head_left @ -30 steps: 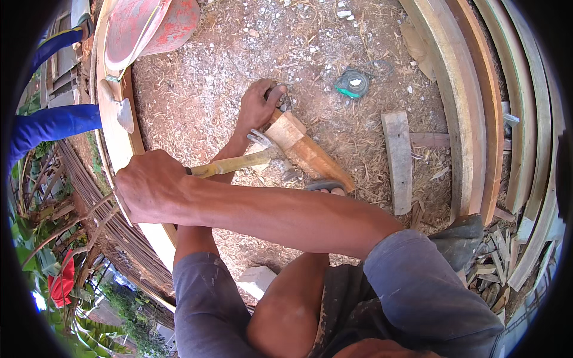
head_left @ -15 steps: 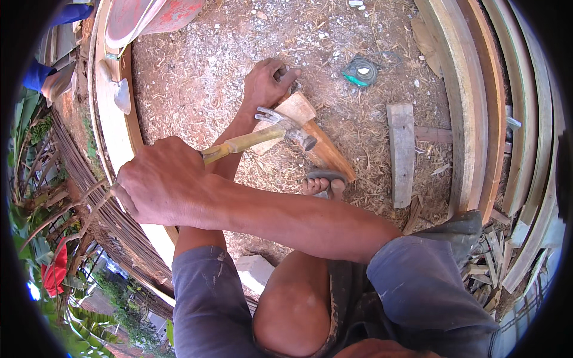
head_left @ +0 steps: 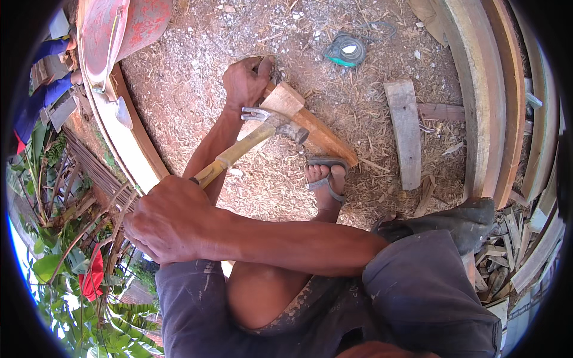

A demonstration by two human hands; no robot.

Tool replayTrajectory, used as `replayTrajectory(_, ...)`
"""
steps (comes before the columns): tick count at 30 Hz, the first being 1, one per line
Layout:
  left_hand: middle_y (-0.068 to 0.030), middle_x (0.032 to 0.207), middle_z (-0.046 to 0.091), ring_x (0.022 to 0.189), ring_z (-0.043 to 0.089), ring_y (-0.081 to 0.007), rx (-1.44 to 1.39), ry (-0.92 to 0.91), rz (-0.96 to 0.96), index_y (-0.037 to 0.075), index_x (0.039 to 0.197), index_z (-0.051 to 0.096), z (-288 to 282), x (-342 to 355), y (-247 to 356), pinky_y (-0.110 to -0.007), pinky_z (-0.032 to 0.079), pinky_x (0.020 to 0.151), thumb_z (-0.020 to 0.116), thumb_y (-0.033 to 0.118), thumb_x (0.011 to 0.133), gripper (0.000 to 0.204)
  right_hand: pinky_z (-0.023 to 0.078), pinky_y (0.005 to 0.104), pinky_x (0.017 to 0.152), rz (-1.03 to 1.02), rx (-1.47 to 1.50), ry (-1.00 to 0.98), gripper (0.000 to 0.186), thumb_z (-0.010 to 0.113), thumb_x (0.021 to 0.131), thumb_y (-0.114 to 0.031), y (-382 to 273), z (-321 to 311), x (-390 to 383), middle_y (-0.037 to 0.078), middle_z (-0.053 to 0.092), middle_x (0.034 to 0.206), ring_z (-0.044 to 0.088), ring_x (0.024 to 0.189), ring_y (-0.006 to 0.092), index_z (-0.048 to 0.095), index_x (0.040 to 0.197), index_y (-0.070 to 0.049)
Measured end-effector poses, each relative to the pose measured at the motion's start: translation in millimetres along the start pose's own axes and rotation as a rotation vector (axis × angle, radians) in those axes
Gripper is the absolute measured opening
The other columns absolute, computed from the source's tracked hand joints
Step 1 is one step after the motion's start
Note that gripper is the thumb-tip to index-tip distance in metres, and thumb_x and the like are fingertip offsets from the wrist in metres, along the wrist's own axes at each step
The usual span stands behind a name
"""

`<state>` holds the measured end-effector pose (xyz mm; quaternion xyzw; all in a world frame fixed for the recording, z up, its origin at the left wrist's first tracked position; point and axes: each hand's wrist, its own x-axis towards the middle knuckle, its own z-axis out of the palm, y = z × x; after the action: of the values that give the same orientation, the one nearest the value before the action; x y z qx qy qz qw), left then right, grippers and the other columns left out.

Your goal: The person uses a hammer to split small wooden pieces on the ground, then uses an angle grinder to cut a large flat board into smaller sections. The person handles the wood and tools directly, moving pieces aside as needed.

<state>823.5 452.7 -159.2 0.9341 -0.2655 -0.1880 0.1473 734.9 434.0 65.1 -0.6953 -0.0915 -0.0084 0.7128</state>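
Observation:
My right hand (head_left: 170, 218), its arm crossing over to my left side, is closed around the yellow handle of a claw hammer (head_left: 271, 123). The steel head hangs just over a short piece of wood (head_left: 325, 134), pale at its far end and orange-brown along its side. Farther out, my left hand (head_left: 246, 82) has its fingers curled at the far end of this wood; the exact grip is partly hidden. The near end of the wood lies beside my sandalled foot (head_left: 325, 179). Another pale piece of wood shows partly behind the hammer.
A tape measure (head_left: 346, 49) and a grey board (head_left: 404, 134) lie on the shaving-strewn ground. Long curved timbers (head_left: 471, 101) line the right. On the left are a long plank (head_left: 140, 134), a trowel (head_left: 123, 113), a reddish tub (head_left: 149, 27) and another person's blue sleeves (head_left: 45, 98).
My right hand has come down toward my lap, showing more of the hammer handle. The view has shifted slightly, and more of my foot shows. The other person's arms reach further into view.

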Motion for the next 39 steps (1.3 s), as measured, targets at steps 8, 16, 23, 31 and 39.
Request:
replayTrajectory(8, -0.0200, 0.069, 0.068, 0.064, 0.066, -0.0388, 0.005, 0.108, 0.025, 0.009, 0.077, 0.075, -1, 4, -1, -0.047, 0.053, 0.064, 0.060, 0.043, 0.089, 0.040, 0.049, 0.0466, 0.053, 0.013, -0.065, 0.113, 0.050, 0.053, 0.096, -0.044, -11, -28, 7, 0.013, 0.061, 0.056, 0.064, 0.054, 0.0327, 0.063, 0.062, -0.008)
replayTrajectory(16, -0.0213, 0.068, 0.066, 0.064, 0.066, -0.0401, -0.018, 0.066, 0.024, 0.007, 0.073, 0.072, 2, 7, -1, -0.048, 0.052, 0.062, 0.056, 0.044, 0.090, 0.044, 0.051, 0.0465, 0.050, 0.021, -0.182, -0.051, 0.043, 0.060, 0.091, -0.038, 2, 1, 31, 0.013, 0.059, 0.052, 0.063, 0.049, 0.0327, 0.065, 0.061, -0.007)
replayTrajectory(23, -0.0206, 0.063, 0.064, 0.060, 0.063, -0.0398, 0.028, 0.133, 0.067, 0.005, 0.067, 0.069, -2, 12, -1, -0.047, 0.050, 0.057, 0.057, 0.043, 0.089, 0.046, 0.049, 0.0487, 0.054, -0.083, -0.131, 0.180, 0.036, 0.060, 0.091, -0.032, -5, -10, -2, 0.014, 0.063, 0.060, 0.064, 0.055, 0.0332, 0.063, 0.063, -0.010)
replayTrajectory(31, -0.0189, 0.061, 0.062, 0.056, 0.062, -0.0380, -0.011, 0.114, 0.031, 0.004, 0.065, 0.068, 20, 4, -26, -0.045, 0.049, 0.053, 0.062, 0.040, 0.087, 0.043, 0.049, 0.0409, 0.047, -0.171, -0.061, 0.288, 0.027, 0.070, 0.078, -0.032, -15, -3, -30, 0.008, 0.060, 0.054, 0.063, 0.051, 0.0280, 0.065, 0.060, -0.012)
replayTrajectory(39, -0.0186, 0.065, 0.065, 0.059, 0.063, -0.0368, -0.056, 0.258, 0.127, 0.007, 0.069, 0.070, 34, 31, -15, -0.045, 0.051, 0.058, 0.063, 0.040, 0.087, 0.039, 0.052, 0.0463, 0.054, 0.093, -0.248, -0.077, 0.040, 0.060, 0.091, -0.035, 14, 2, 35, 0.014, 0.061, 0.056, 0.064, 0.053, 0.0328, 0.063, 0.063, -0.006)
